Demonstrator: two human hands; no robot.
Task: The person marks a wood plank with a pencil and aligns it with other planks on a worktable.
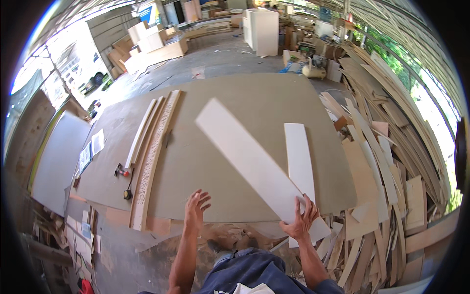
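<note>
A long white board (249, 161) lies slantwise above the brown worktable (225, 196), its far end pointing to the left. My right hand (302, 216) grips the board near its close end, thumb and fingers at its edge. Under that end a second white board (297, 152) rests on the table, running away from me and partly covered. My left hand (197, 208) is raised over the table's front edge, holding nothing, its fingers apart and slightly curled. To its left lie long wooden strips (152, 166), one with a rough, speckled face.
On the table's left are a tape measure (128, 194), a red-and-black tool (121, 170) and paper sheets (85, 157). Stacked offcuts (367, 181) crowd the right side. A white cabinet (267, 32) and an air compressor (314, 71) stand beyond the table.
</note>
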